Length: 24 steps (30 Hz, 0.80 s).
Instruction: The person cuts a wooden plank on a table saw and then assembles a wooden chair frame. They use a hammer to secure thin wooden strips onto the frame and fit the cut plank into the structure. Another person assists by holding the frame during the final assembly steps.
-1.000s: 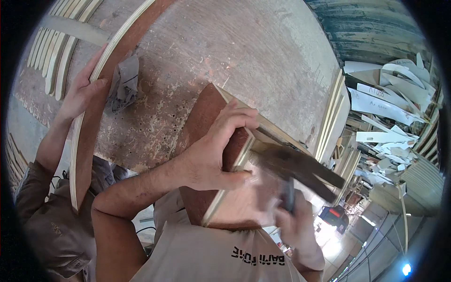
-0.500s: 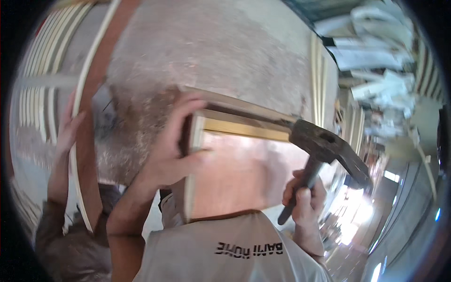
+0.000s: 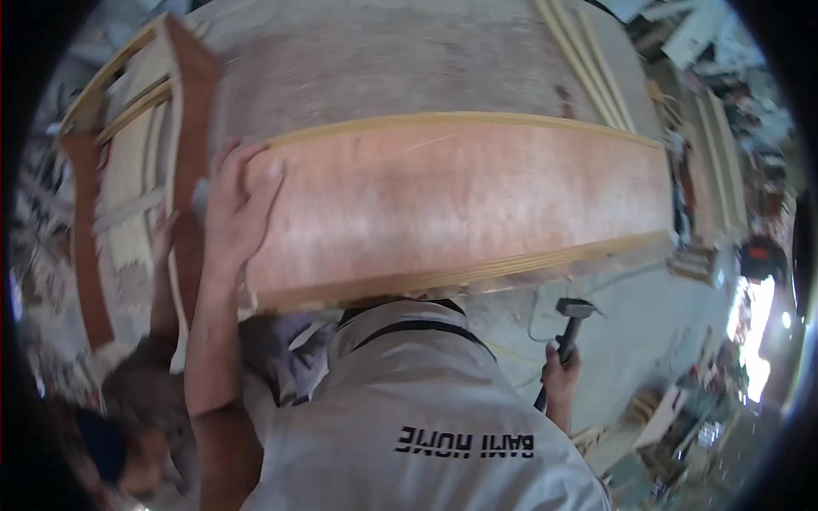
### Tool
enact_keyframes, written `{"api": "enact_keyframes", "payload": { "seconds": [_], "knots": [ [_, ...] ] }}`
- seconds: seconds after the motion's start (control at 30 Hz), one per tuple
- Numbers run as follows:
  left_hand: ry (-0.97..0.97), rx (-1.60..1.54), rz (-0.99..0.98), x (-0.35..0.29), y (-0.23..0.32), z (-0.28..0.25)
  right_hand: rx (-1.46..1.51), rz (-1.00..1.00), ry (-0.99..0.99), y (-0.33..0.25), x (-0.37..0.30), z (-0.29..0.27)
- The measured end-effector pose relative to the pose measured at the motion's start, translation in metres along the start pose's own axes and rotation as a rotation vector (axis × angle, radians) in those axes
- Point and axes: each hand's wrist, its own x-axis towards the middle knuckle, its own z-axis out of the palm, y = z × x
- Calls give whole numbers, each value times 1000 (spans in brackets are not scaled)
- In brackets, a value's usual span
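My left hand point(image 3: 232, 204) grips the left end of a long reddish wooden panel point(image 3: 460, 196) with pale wood strips along its far and near edges. Its thumb lies on the face and its fingers bend over the far left corner. Low at the right, away from the panel, my right hand point(image 3: 561, 381) is closed around the handle of a hammer point(image 3: 575, 309), head up. Beside my left forearm, a co-worker's hand point(image 3: 164, 234) is at a curved reddish-brown frame point(image 3: 189, 111), its fingers partly hidden.
The panel lies across a worn, dusty table point(image 3: 366, 64). Several pale wood strips point(image 3: 588, 64) rest at its far right. The co-worker in a brown sleeve point(image 3: 153, 375) is close on my left. Stacked boards point(image 3: 716, 162) and scrap stand right of the table, above a grey floor point(image 3: 648, 328).
The panel, earlier raised and tilted beneath the hammer, now lies face up across the table. My right hand has drawn the hammer back, low and away. My left hand stays at the panel's left end.
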Motion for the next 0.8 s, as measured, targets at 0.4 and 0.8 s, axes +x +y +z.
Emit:
{"api": "enact_keyframes", "payload": {
  "seconds": [0.4, 0.8],
  "knots": [
    [66, 84, -48, 6, -15, -7, 78, -430, -1048, -88, 43, 132],
    [-14, 70, -27, 9, -3, -13, 593, 194, -1515, -126, 10, 306]
  ]
}}
